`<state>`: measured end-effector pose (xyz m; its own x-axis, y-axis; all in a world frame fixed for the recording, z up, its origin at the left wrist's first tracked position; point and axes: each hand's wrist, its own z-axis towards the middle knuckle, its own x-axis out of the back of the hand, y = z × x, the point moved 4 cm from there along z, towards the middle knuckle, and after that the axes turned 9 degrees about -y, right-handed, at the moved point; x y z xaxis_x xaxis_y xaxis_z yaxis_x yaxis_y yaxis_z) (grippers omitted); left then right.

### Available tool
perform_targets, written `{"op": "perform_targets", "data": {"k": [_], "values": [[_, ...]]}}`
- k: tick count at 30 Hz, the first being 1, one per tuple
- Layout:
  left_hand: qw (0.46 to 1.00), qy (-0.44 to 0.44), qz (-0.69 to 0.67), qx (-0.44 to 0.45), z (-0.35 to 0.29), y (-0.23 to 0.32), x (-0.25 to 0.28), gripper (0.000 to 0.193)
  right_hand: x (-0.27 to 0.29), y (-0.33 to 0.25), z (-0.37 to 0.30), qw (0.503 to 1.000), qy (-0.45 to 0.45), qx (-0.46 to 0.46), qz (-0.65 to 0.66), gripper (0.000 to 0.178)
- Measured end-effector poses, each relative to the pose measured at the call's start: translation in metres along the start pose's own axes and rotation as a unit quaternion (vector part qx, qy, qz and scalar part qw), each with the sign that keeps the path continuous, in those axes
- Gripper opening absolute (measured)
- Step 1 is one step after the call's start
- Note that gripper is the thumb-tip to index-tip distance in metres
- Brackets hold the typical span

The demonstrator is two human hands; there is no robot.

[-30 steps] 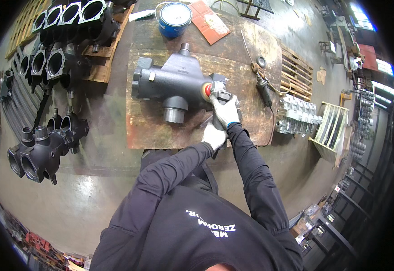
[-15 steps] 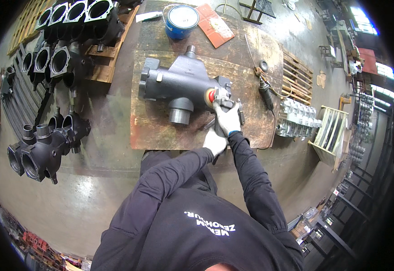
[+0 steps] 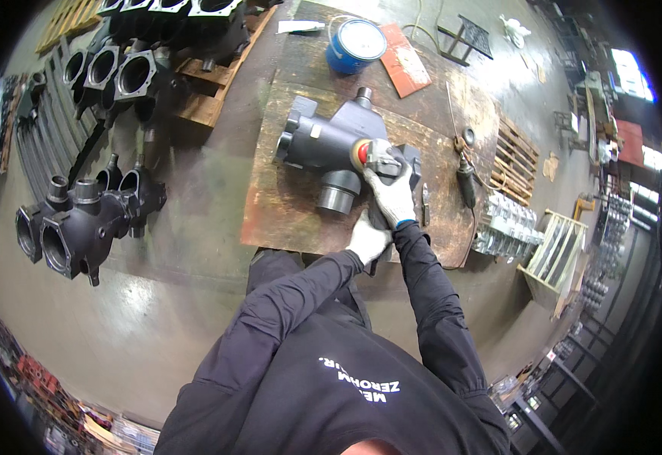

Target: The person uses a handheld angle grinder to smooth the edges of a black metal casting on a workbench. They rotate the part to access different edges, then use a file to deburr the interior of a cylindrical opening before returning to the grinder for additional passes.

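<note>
grinder [image 3: 376, 163] | both hands gripping | shifted left along casting [image 3: 323, 140]

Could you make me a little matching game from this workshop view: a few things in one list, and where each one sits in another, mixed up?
Things:
1. blue can
2. red sheet
3. grey cast housing
4. right hand

Places:
A. on the power tool over the housing
B. middle of the rusty plate
C. far end of the bench
D. just right of the can

Pairs: 1-C, 2-D, 3-B, 4-A
</note>
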<state>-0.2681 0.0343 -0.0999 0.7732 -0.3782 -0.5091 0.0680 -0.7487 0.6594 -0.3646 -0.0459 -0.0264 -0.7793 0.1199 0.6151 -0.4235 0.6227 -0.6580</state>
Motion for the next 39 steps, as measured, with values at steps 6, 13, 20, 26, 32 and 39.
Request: {"op": "perform_targets", "data": {"k": [6, 13, 20, 26, 32, 39], "values": [[0.991, 0.070, 0.040, -0.108, 0.014, 0.051, 0.049, 0.036, -0.054, -0.050, 0.048, 0.990, -0.115, 0.003, -0.085, 0.102], [0.980, 0.118, -0.158, -0.015, -0.007, 0.067, 0.046, 0.039, -0.067, -0.070, 0.042, 0.975, -0.155, -0.013, -0.158, 0.115], [0.986, 0.077, -0.147, 0.001, 0.002, 0.068, 0.052, 0.038, -0.069, -0.077, 0.054, 0.983, -0.127, 0.031, -0.130, 0.107], [0.984, 0.109, -0.131, -0.050, 0.000, 0.073, 0.054, 0.033, -0.071, -0.074, 0.051, 0.979, -0.138, -0.005, -0.149, 0.104], [0.988, 0.100, -0.096, -0.068, 0.007, 0.072, 0.058, 0.028, -0.074, -0.076, 0.054, 0.973, -0.156, -0.016, -0.171, 0.111], [0.981, 0.096, -0.157, -0.068, -0.006, 0.076, 0.055, 0.030, -0.071, -0.084, 0.047, 0.981, -0.137, 0.017, -0.138, 0.111]]}}
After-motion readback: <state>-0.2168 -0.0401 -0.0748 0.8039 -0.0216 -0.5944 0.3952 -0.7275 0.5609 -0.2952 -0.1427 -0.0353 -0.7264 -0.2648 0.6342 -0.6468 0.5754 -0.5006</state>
